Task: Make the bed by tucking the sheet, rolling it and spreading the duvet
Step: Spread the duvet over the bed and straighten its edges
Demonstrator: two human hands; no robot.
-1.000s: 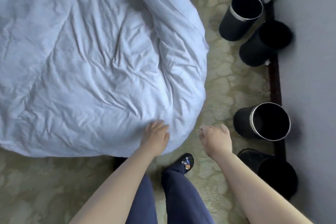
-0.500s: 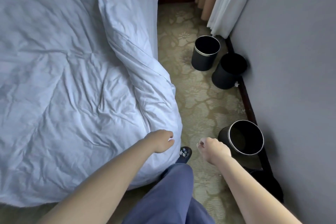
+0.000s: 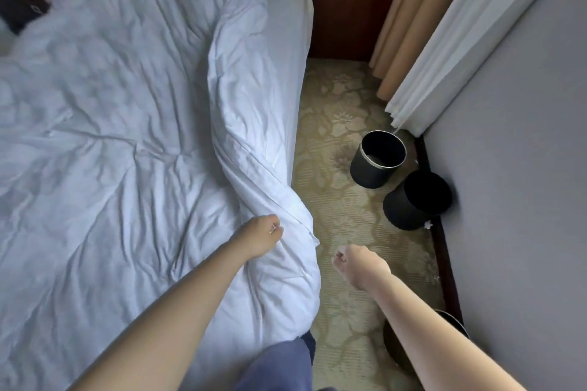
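A crumpled white duvet [image 3: 111,143] covers the bed, and its right edge is folded back into a long ridge [image 3: 241,98]. Beside that ridge, a strip of white sheet [image 3: 282,41] shows on the mattress. My left hand [image 3: 260,236] sits at the ridge's near end with fingers curled into the duvet fold. My right hand [image 3: 355,263] hangs over the carpet to the right of the bed, closed in a fist with nothing in it. My blue trouser leg [image 3: 279,365] is pressed against the bed's corner.
Two black bins [image 3: 378,162] [image 3: 416,200] stand on the patterned carpet [image 3: 336,124] along the grey wall [image 3: 524,168]. A third bin [image 3: 390,336] is partly under my right forearm. Curtains [image 3: 444,41] hang at the far corner. Dark blurred items [image 3: 19,6] lie at the bed's far left.
The view has tilted up, showing the far floor and curtains. My left hand went from flat on the duvet to curled at its folded edge. My right hand closed into a fist.
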